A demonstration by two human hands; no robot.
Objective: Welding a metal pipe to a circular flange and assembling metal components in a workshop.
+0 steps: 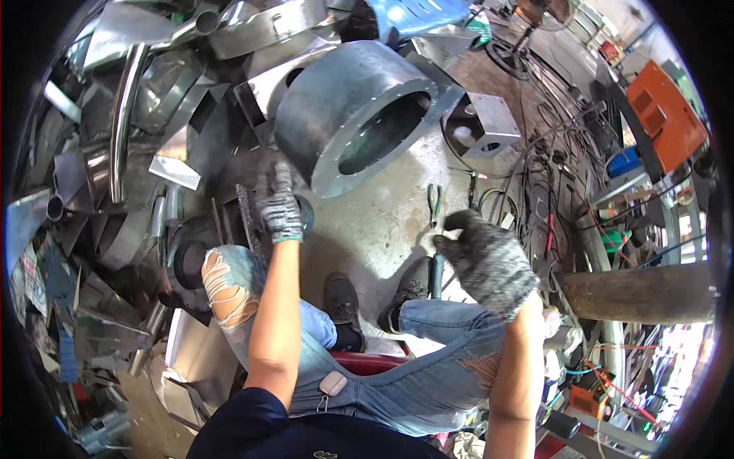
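Observation:
A large grey metal ring [325,115] with a thick wall and an oval-looking opening lies on the floor ahead of me. My left hand [281,206], in a grey knitted glove, is beside its lower left edge. Those fingers stretch forward, slightly blurred; I cannot tell whether they touch the metal. My right hand [489,264], gloved too, is to the right over my knee. Its finger and thumb stand apart close to green-handled pliers [434,203] on the floor; its other fingers are hidden. A dark cylindrical handle [436,275] stands out just below the thumb.
Scrap sheet metal [183,161] and a shiny pipe [128,122] crowd the left. A metal box with holes [493,126] stands right of the ring. Cables [527,176] tangle along the right, near an orange machine [665,115] and a thick brown cylinder [638,294].

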